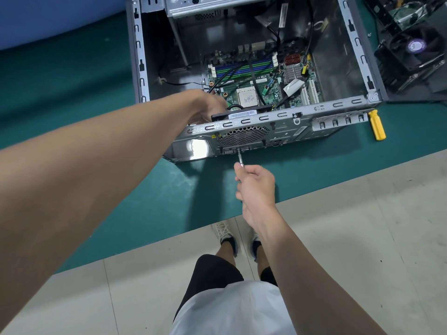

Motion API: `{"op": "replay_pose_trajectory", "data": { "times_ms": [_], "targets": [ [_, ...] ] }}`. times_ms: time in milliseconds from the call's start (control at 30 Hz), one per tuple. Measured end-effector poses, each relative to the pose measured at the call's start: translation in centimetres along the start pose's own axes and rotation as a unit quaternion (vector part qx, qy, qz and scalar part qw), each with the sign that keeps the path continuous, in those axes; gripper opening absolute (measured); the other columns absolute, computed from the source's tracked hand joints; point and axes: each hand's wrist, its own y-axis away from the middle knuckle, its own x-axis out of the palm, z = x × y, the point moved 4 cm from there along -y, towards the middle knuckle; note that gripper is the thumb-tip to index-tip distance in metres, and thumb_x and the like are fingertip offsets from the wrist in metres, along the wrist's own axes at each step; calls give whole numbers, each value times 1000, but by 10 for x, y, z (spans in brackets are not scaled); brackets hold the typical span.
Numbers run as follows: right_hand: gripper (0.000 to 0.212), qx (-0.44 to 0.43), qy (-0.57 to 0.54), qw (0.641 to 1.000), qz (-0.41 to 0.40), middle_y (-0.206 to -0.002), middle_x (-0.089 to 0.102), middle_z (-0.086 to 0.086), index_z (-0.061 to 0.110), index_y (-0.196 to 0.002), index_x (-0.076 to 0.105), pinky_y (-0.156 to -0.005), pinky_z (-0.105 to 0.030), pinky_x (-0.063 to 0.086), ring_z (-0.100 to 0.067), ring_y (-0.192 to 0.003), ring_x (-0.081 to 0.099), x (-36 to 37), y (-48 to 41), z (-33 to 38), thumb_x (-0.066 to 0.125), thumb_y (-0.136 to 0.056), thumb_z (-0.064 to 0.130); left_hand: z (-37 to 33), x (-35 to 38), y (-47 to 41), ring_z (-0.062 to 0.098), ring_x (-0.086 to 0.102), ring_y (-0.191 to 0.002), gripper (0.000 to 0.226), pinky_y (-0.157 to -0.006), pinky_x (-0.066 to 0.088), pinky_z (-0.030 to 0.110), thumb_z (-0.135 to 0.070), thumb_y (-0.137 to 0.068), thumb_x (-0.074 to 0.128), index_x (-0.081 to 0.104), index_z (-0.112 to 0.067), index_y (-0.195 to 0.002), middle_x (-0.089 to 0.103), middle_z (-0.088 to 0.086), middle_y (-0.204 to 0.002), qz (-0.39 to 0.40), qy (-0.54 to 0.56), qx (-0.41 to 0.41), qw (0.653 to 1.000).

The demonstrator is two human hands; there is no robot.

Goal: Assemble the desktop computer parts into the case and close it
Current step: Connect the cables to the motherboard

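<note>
Computer case [351, 37]: open, on its side, near front edge of desk [145, 189]; motherboard [256, 79] inside.
Left hand [208, 107]: inside near wall, against black fan [242, 114]; fingers hidden, grip cannot be told.
Right hand [256, 187]: fingers curled round screwdriver [239, 157], tip at rear panel below fan grille [244, 135].
Yellow-handled tool [376, 125]: just beside case, right-hand side.

The person works bare-armed, both forearms uncovered down to the left hand [208, 107] and the right hand [256, 187]. A loose white shirt [232, 310] hangs over the waist, its cloth lightly creased. Under it are black shorts [212, 276], and the legs are bare beneath them. Low black socks [229, 244] sit at the ankles. The shoes [225, 232] are pale lace-up trainers with white laces crossed over a greyish upper. The right one is mostly hidden behind the forearm.
</note>
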Motion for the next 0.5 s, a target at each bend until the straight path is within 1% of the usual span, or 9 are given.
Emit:
{"op": "replay_pose_trajectory", "data": {
  "times_ms": [33,100,167,233,300,333,367,433,500],
  "targets": [
    [20,8,-23,1000,17,-64,51,1,12,-77,58,-40,-20,28,-5,-40,34,2,1,0,61,-93,22,0,1,1,34,54,-118,35,-91,45,37,-6,-96,52,51,11,-126,51,20,-134,4,8,3,1000],
    [23,20,-55,997,40,-60,48,0,9,-80,61,-34,-19,23,-4,-34,28,5,4,1,55,-97,23,-2,2,3,35,49,-126,37,-98,43,38,-6,-96,51,48,12,-129,47,20,-139,7,17,10,1000],
    [17,20,-77,996,50,-59,45,-1,6,-87,60,-34,-19,21,-4,-34,27,6,6,2,58,-95,22,-2,1,2,34,43,-132,40,-104,39,40,-6,-99,46,42,10,-136,40,20,-147,-2,36,0,999],
    [13,11,-78,996,47,-58,45,-1,5,-91,56,-35,-19,23,-4,-36,29,5,6,4,64,-91,15,-2,1,4,34,38,-136,41,-107,35,41,-7,-101,40,38,6,-140,34,19,-151,-14,42,-11,999],
    [11,2,-75,996,41,-59,47,-1,7,-86,56,-36,-19,25,-4,-36,31,3,5,4,62,-92,13,-2,1,2,32,45,-129,40,-103,39,38,-8,-100,45,43,9,-136,41,19,-146,-15,40,-4,999],
    [14,-5,-61,998,33,-59,50,0,9,-82,57,-38,-19,26,-3,-36,32,2,5,3,60,-94,15,-2,1,2,31,50,-123,39,-100,41,37,-8,-98,49,46,10,-132,45,19,-142,-9,34,2,999],
    [18,-15,-29,999,23,-59,54,2,12,-79,59,-42,-19,28,-2,-38,35,1,3,3,58,-95,20,-2,1,2,31,52,-119,38,-97,42,35,-7,-97,51,48,11,-130,48,20,-139,-3,28,4,1000],
    [29,-29,60,998,7,-62,60,8,19,-75,62,-48,-19,31,-3,-46,40,0,1,1,51,-98,31,-2,0,1,31,52,-118,36,-97,43,36,-6,-95,53,50,12,-127,49,20,-137,-4,18,10,1000],
    [33,-29,101,994,7,-67,62,7,23,-75,62,-47,-19,31,-3,-46,40,1,0,1,45,-99,37,-3,0,2,31,53,-115,35,-96,43,36,-4,-95,54,51,12,-125,50,20,-135,-9,6,12,1000]
  ]
}}
